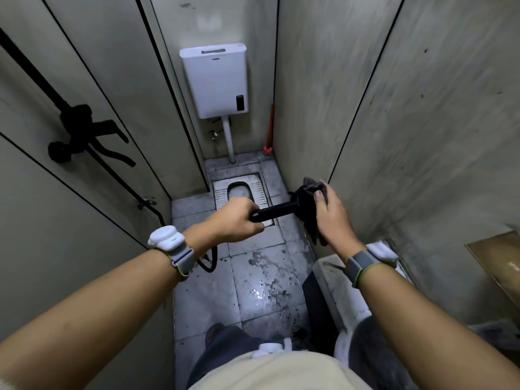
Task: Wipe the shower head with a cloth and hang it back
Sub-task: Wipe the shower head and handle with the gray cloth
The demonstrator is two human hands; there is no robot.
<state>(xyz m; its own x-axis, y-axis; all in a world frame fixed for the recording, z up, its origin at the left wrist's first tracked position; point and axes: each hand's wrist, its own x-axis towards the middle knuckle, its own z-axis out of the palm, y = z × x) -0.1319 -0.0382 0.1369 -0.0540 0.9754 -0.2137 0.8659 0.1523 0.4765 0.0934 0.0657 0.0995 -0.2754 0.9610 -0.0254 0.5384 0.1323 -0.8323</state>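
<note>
My left hand (235, 219) grips the lower end of a black shower head handle (274, 211), held roughly level over the floor. The head end at the right is wrapped in a dark grey cloth (308, 205). My right hand (333, 213) presses that cloth around the head, so the head's face is hidden. A black hose (209, 261) loops down from below my left hand. On the left wall a black rail carries the shower bracket and mixer tap (84, 130), with nothing hanging in it.
The stall is narrow, with grey panel walls close on both sides. A squat toilet (240, 191) lies ahead in the wet tiled floor, below a white cistern (215, 80). A red toilet brush (269, 130) leans in the back right corner. A white ledge (337, 280) sits at lower right.
</note>
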